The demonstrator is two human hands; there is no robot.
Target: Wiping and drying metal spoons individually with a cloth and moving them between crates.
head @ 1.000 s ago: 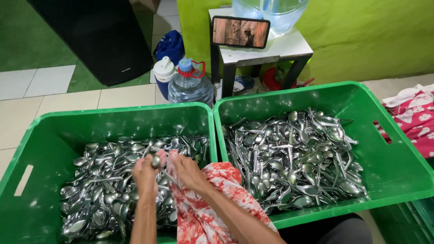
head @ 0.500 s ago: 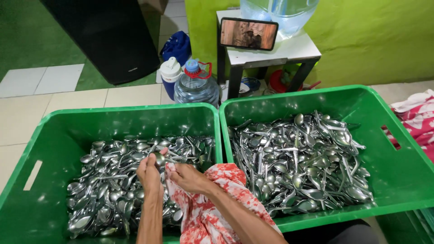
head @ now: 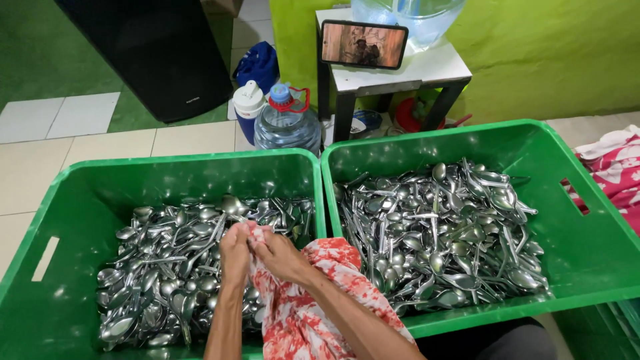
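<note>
Both hands — left hand (head: 235, 252), right hand (head: 280, 255) — clench fingers on the red-and-white cloth (head: 313, 300) (over the spoons (head: 167, 267)).

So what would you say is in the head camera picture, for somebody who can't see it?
Two bare hands, the left hand and right hand, are pressed together in a red and white cloth over the left green crate of metal spoons. A second green crate of spoons sits beside it, with a water jug and a phone on a small table behind.

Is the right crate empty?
No, the right crate holds a heap of metal spoons, much like the left crate.
</note>
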